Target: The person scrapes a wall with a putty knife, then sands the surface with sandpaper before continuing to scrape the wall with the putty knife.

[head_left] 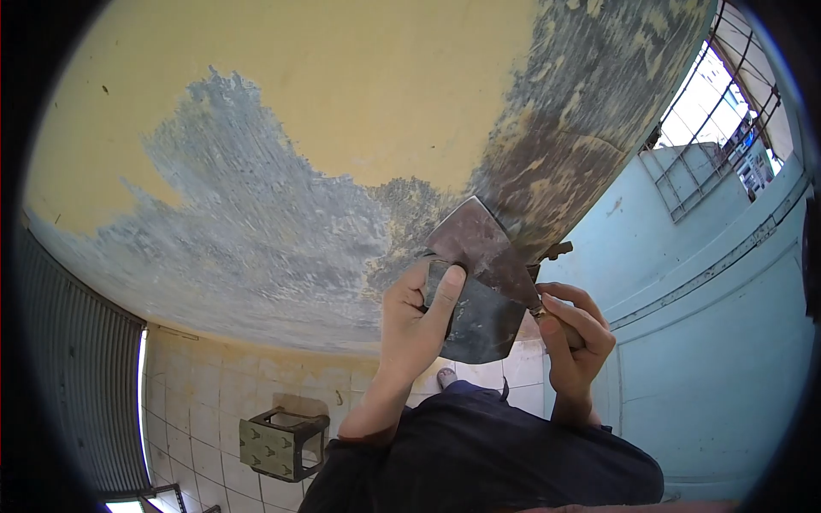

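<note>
While my right hand grips the scraper by its handle, its wide blade slants away to the far left, in front of the wall. My right fingers are clamped on that handle, the thumb near me and the other fingers bent round the far side. Whether the blade's broad end touches the wall, I cannot tell. My left hand is to the left, its fingers clamped on a dark plate just below the scraper. My left thumb lies across the near face of the plate, its tip close by the lower edge of the blade; I cannot tell if the two meet. The blade overlaps the upper part of the plate in my view, and looks streaked.

The wall is yellow, with a rough grey patch spreading over the left and middle, and a darker, scraped-looking patch at the far right. To the right of me is a pale blue door, with a metal grille beyond it. At the left, a small stool with a patterned top sits on the tiled floor, near a ribbed shutter.
</note>
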{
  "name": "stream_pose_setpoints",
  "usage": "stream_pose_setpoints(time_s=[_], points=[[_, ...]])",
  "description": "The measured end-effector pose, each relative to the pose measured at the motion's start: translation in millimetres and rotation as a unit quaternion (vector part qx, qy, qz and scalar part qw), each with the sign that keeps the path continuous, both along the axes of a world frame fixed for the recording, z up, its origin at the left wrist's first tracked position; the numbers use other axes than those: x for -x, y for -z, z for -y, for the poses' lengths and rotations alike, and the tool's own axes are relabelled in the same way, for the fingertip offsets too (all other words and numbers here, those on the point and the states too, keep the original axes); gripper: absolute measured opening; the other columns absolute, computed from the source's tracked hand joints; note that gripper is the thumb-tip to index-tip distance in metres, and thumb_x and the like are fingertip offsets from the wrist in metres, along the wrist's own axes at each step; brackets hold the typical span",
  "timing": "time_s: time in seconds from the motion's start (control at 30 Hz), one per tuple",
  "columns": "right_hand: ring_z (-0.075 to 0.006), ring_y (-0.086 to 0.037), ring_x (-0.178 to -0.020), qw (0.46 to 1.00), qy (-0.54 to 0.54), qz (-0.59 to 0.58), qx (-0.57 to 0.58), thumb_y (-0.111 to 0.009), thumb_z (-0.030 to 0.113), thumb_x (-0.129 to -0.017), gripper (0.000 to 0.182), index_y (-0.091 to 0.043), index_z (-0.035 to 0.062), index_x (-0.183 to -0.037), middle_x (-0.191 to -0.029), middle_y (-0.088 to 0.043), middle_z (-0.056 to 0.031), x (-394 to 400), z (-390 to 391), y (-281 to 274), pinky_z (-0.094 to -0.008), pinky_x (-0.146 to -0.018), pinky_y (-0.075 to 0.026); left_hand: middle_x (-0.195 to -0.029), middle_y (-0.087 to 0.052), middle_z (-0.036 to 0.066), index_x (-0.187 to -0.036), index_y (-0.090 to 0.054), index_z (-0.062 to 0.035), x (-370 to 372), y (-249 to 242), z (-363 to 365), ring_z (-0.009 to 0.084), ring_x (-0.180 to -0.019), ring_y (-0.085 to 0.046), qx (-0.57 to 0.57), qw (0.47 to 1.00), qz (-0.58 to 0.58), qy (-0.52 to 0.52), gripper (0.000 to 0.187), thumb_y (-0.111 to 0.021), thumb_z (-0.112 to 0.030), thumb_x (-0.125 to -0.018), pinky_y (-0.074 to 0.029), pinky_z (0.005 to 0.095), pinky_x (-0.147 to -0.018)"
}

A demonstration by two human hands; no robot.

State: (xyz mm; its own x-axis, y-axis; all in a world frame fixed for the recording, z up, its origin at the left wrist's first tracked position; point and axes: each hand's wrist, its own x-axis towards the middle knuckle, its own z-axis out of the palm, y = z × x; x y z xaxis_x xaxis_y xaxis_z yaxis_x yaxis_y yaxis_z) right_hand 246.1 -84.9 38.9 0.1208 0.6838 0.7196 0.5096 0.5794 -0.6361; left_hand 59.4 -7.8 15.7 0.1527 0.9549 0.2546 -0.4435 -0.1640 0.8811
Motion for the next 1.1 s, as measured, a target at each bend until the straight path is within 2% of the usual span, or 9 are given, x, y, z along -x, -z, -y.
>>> stream_pose_setpoints(time_s=[0.33, 0.43, 0.5, 0.6, 0.73, 0.87, 0.97, 1.03, 1.1], points=[[-0.0244, -0.070, -0.093, 0.998, -0.007, -0.045, -0.040, -0.073, 0.006, -0.087, 0.024, -0.070, -0.0061, -0.108, -0.109, -0.070, -0.0239, 5.0, 3.5, 14.8, -0.0300, -0.081, -0.053, -0.086, -0.066, -0.002, -0.096, -0.066, -0.0012, -8.0, 5.3, -4.5, 0.0018, -0.076, -0.055, 0.005, 0.996, 0.090, 0.009, 0.019, -0.065, -0.020, -0.101, -0.043, 0.0185, -0.068], [-0.0229, -0.070, -0.080, 0.986, -0.082, -0.141, -0.028, -0.071, 0.008, -0.090, 0.029, -0.063, -0.0070, -0.113, -0.114, -0.067, -0.0272, -4.3, 7.4, 25.4, -0.0276, -0.067, -0.054, -0.085, -0.066, -0.002, -0.096, -0.065, -0.0027, -15.3, 0.0, -1.8, 0.0022, -0.075, -0.055, 0.013, 0.992, 0.125, 0.011, 0.018, -0.064, -0.020, -0.101, -0.043, 0.0186, -0.067], [-0.0190, -0.066, -0.061, 0.944, -0.190, -0.263, -0.062, -0.068, 0.011, -0.093, 0.034, -0.056, -0.0065, -0.118, -0.117, -0.062, -0.0302, 0.9, 7.0, 25.8, -0.0245, -0.048, -0.048, -0.084, -0.065, -0.003, -0.094, -0.064, -0.0036, -21.3, 1.7, 2.1, 0.0025, -0.074, -0.055, 0.025, 0.990, 0.141, 0.005, 0.018, -0.064, -0.020, -0.102, -0.043, 0.0190, -0.067], [-0.0154, -0.061, -0.050, 0.955, -0.166, -0.202, -0.141, -0.067, 0.015, -0.095, 0.038, -0.051, -0.0061, -0.121, -0.118, -0.060, -0.0318, 0.5, -5.3, 37.7, -0.0230, -0.037, -0.039, -0.084, -0.063, -0.003, -0.093, -0.062, -0.0057, -34.5, 19.4, 7.7, 0.0029, -0.073, -0.054, 0.038, 0.981, 0.189, 0.004, 0.018, -0.063, -0.021, -0.102, -0.042, 0.0201, -0.066], [-0.0153, -0.059, -0.052, 0.940, -0.200, -0.241, -0.133, -0.064, 0.024, -0.097, 0.038, -0.054, -0.0087, -0.114, -0.114, -0.060, -0.0336, -1.1, -12.4, 37.3, -0.0228, -0.040, -0.042, -0.088, -0.063, -0.001, -0.091, -0.061, -0.0067, -45.8, 28.5, 11.7, 0.0033, -0.076, -0.054, 0.069, 0.968, 0.237, -0.042, 0.017, -0.061, -0.019, -0.103, -0.043, 0.0215, -0.067], [-0.0185, -0.062, -0.059, 0.941, -0.221, -0.237, -0.101, -0.064, 0.021, -0.095, 0.032, -0.058, -0.0088, -0.104, -0.107, -0.064, -0.0312, -10.9, -22.2, 24.6, -0.0249, -0.047, -0.047, -0.091, -0.065, 0.000, -0.097, -0.062, -0.0057, -44.0, 27.3, 20.1, 0.0044, -0.080, -0.058, 0.059, 0.965, 0.246, -0.070, 0.014, -0.060, -0.018, -0.103, -0.046, 0.0217, -0.070], [-0.0232, -0.067, -0.069, 0.944, -0.252, -0.140, -0.157, -0.067, 0.013, -0.089, 0.023, -0.061, -0.0079, -0.096, -0.102, -0.067, -0.0285, -23.1, -35.4, 21.3, -0.0291, -0.059, -0.053, -0.094, -0.066, 0.001, -0.101, -0.063, -0.0048, -44.8, 32.5, 26.0, 0.0047, -0.083, -0.060, 0.067, 0.963, 0.239, -0.109, 0.013, -0.060, -0.018, -0.104, -0.048, 0.0214, -0.073], [-0.0259, -0.070, -0.078, 0.961, -0.251, -0.052, -0.105, -0.070, 0.007, -0.082, 0.020, -0.065, -0.0069, -0.096, -0.099, -0.070, -0.0258, -25.0, -33.4, 4.6, -0.0325, -0.071, -0.055, -0.102, -0.068, 0.004, -0.109, -0.063, -0.0046, -39.9, 38.7, 28.4, 0.0083, -0.091, -0.063, 0.049, 0.963, 0.231, -0.128, 0.016, -0.056, -0.019, -0.105, -0.050, 0.0247, -0.079], [-0.0266, -0.070, -0.081, 0.965, -0.254, -0.043, -0.053, -0.072, 0.005, -0.081, 0.023, -0.066, -0.0073, -0.099, -0.098, -0.071, -0.0248, -20.0, -34.7, -5.7, -0.0327, -0.072, -0.055, -0.111, -0.070, 0.007, -0.117, -0.062, -0.0044, -37.5, 32.5, 29.3, 0.0119, -0.098, -0.066, 0.034, 0.964, 0.221, -0.142, 0.022, -0.053, -0.021, -0.106, -0.052, 0.0281, -0.086]])
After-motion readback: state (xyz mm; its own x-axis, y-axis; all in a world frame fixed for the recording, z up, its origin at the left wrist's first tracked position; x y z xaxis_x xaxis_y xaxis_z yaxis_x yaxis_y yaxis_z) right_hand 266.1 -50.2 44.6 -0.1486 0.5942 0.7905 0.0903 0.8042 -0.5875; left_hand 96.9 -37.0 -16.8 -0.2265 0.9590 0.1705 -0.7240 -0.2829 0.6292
